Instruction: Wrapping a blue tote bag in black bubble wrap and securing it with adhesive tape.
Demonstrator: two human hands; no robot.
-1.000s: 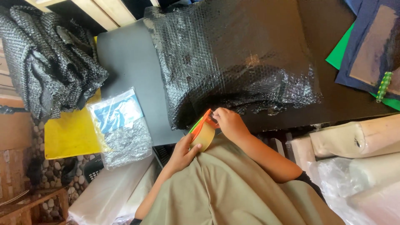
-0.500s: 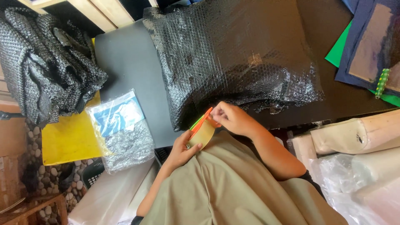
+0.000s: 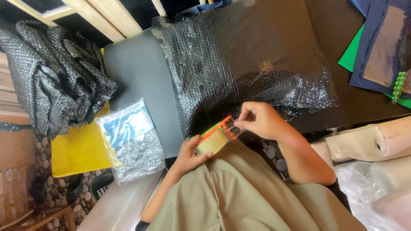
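My left hand (image 3: pixel 189 155) grips a roll of clear tape (image 3: pixel 212 141) in an orange and green dispenser, held over my lap. My right hand (image 3: pixel 259 119) pinches the loose clear end of the tape (image 3: pixel 233 125) and holds it a little way off the roll. Just beyond both hands lies a large parcel wrapped in black bubble wrap (image 3: pixel 244 60) on a dark table top.
A heap of black bubble wrap (image 3: pixel 47 81) lies at the left. A yellow sheet (image 3: pixel 77 149) and a clear bag with a blue and silver item (image 3: pixel 130 139) are beside it. Green and dark blue sheets (image 3: pixel 376 47) lie at the right, white rolls (image 3: pixel 372 141) below them.
My right hand has pulled the tape end away from the roll, to the right. The roll in my left hand has dropped slightly toward my lap.
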